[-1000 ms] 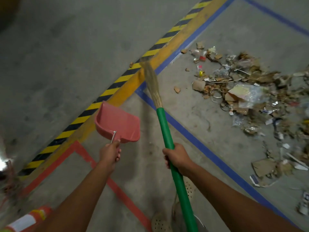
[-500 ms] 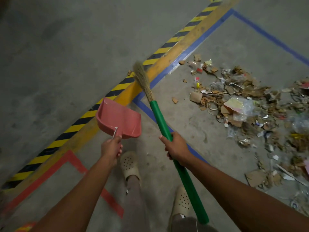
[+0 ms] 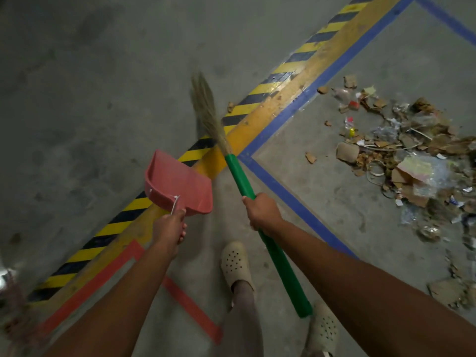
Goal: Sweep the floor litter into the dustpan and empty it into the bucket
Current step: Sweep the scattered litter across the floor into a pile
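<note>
My left hand [image 3: 170, 229] grips the handle of a pink dustpan [image 3: 177, 182], held above the floor over the striped line. My right hand [image 3: 262, 212] grips the green handle of a broom [image 3: 238, 176]; its straw bristles [image 3: 204, 106] point up and away, off the floor and blurred. A pile of floor litter [image 3: 401, 155], made of cardboard scraps, plastic wrap and paper, lies to the right inside the blue-taped area. No bucket is in view.
A yellow and black hazard stripe [image 3: 257, 99] runs diagonally across the concrete floor, edged by blue tape [image 3: 291, 199]. Red tape [image 3: 190, 305] marks the floor near my feet in beige perforated clogs [image 3: 235, 264]. One cardboard scrap [image 3: 230, 106] lies on the stripe.
The view has shifted left, so the litter pile now sits further right. The broom head has swung left over the stripe. My feet have stepped forward into view.
</note>
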`<state>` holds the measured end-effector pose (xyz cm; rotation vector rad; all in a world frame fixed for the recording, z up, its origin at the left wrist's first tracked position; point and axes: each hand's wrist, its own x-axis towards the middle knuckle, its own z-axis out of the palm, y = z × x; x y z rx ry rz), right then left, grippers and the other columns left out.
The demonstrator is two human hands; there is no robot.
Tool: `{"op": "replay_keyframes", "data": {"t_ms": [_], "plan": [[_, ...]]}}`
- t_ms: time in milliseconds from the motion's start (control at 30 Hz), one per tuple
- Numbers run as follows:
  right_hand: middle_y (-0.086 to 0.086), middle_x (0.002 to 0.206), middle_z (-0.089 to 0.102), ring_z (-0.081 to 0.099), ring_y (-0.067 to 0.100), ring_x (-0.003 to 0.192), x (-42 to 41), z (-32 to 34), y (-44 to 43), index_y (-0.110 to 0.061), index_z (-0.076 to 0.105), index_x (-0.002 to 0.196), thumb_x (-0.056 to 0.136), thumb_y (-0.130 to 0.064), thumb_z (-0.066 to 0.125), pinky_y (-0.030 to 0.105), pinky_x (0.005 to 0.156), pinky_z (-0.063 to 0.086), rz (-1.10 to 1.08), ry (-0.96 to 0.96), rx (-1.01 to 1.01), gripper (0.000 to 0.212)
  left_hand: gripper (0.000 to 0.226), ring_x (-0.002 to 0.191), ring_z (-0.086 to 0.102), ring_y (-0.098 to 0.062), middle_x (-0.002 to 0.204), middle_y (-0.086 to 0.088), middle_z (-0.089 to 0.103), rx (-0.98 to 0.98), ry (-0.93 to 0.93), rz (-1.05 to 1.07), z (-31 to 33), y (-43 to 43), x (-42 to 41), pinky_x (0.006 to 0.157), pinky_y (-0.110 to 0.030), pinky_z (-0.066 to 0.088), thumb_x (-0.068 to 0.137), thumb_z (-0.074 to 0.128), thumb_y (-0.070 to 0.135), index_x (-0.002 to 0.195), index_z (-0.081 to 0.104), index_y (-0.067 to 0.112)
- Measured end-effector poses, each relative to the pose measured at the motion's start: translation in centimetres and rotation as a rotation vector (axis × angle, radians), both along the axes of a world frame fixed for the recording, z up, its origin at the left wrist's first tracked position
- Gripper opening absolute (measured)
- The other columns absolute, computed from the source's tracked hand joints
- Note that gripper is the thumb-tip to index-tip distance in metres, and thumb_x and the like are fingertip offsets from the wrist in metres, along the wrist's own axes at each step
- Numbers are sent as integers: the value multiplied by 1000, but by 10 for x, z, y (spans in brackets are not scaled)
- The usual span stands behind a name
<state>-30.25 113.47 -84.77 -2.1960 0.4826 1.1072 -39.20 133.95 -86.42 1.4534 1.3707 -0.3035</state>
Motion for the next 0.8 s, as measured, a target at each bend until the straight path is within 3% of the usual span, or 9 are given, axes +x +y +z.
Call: {"op": "replay_keyframes", "data": {"t_ms": [133, 233, 367, 433, 533, 633, 700, 800], "plan": [[11, 73, 60, 61, 25, 62, 20, -18, -13, -8, 48, 80, 104, -39, 49, 42, 69, 59, -240, 62, -13, 39, 23, 37, 39, -11, 59, -5, 50, -9, -9, -72, 1, 15, 25, 39, -19, 29, 94, 61, 25, 76, 52, 14], [16, 71, 59, 61, 30, 60, 17, -37, -48, -5, 51, 85, 103, -39, 51, 46, 66, 58, -534, 38, -5, 38, 19, 40, 39, -12, 60, -5, 50, -18, -18, -142, 3, 5, 48, 40, -20, 29, 95, 60, 23, 80, 54, 14], [22, 92, 69, 70, 38, 77, -1, -61, -110, -4, 59, 96, 90, -59, 46, 55, 76, 60, -736, -22, -143, 57, 27, 42, 40, -14, 59, -6, 50, -61, -21, -266, -3, -23, 75, 42, -22, 29, 95, 61, 29, 75, 54, 13], [18, 93, 68, 70, 37, 82, -16, -55, -135, -9, 57, 99, 93, -60, 43, 53, 77, 59, -770, -78, -196, 53, 31, 42, 40, -14, 58, -5, 51, -72, -10, -317, -8, -42, 87, 42, -22, 29, 95, 62, 33, 72, 53, 13], [10, 86, 65, 67, 33, 77, -37, -14, -154, -16, 53, 97, 99, -56, 41, 46, 73, 58, -709, -184, -236, 42, 33, 42, 40, -14, 58, -5, 52, -61, -1, -370, -13, -72, 102, 43, -23, 30, 93, 63, 37, 72, 54, 13], [3, 80, 58, 58, 27, 76, -62, 0, -180, -13, 54, 101, 103, -45, 44, 35, 66, 45, -543, -183, -210, 34, 32, 41, 40, -12, 59, -4, 52, -71, 14, -396, -15, -106, 110, 42, -21, 30, 94, 62, 39, 74, 55, 15], [5, 86, 59, 58, 27, 80, -76, -5, -195, -15, 55, 107, 102, -46, 46, 33, 67, 41, -430, -115, -208, 32, 30, 38, 40, -10, 58, -3, 51, -72, 28, -394, -17, -128, 113, 39, -18, 29, 93, 63, 37, 74, 54, 15], [11, 103, 65, 64, 33, 95, -91, -26, -221, -14, 54, 111, 101, -51, 44, 36, 74, 47, -233, 34, -223, 40, 29, 37, 40, -10, 59, -5, 50, -80, 25, -375, -19, -160, 114, 38, -17, 28, 93, 64, 33, 73, 55, 14]]}}
